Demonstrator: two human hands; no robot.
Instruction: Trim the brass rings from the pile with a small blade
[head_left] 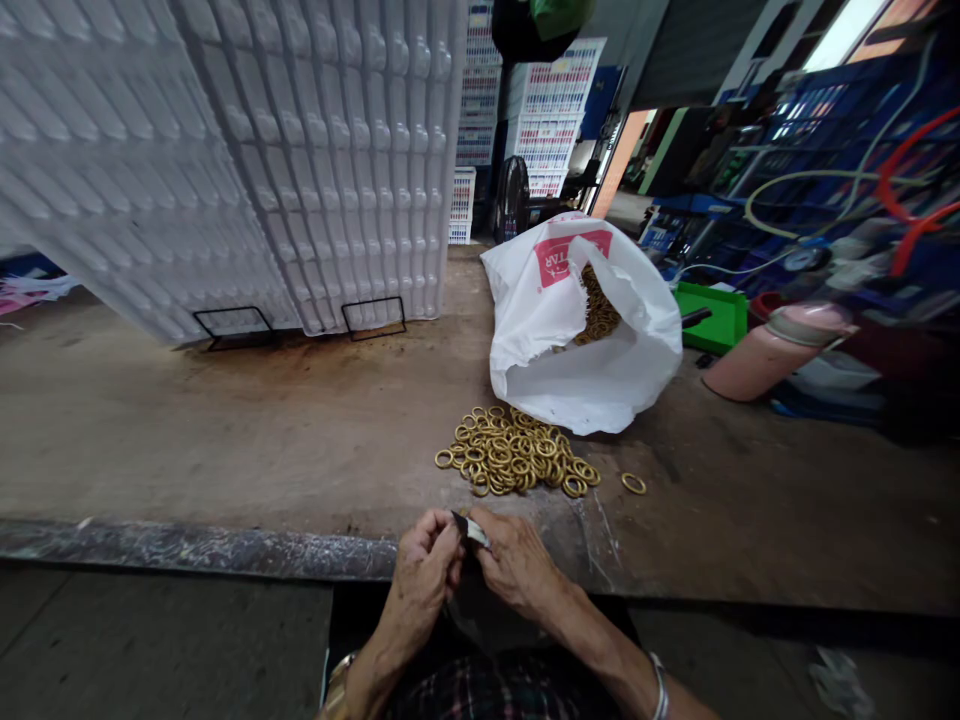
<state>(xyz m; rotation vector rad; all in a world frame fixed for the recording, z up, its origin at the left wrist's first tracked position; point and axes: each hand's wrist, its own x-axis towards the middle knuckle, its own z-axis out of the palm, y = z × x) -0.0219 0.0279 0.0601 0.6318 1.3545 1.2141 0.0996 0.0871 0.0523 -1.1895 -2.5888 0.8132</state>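
At the table's front edge, my left hand (426,562) and my right hand (519,565) are close together with their fingers closed. Between them is a small dark-and-whitish piece (472,531), pinched from both sides; its kind is unclear because the fingers cover much of it. Just beyond my hands lies a heap of brass-coloured rings (517,455). One loose ring (634,484) lies apart on the right. Behind the heap, a torn white sack (529,320) with a red label lies with its mouth towards me, more rings showing inside.
Tall clear plastic trays (330,160) stand on the left in black wire holders (375,318). A pink bottle (776,350) leans on the right near a green tray (712,315). White crates (544,140) and a fan (513,198) are at the back. The wooden table (187,440) ends at a worn front edge.
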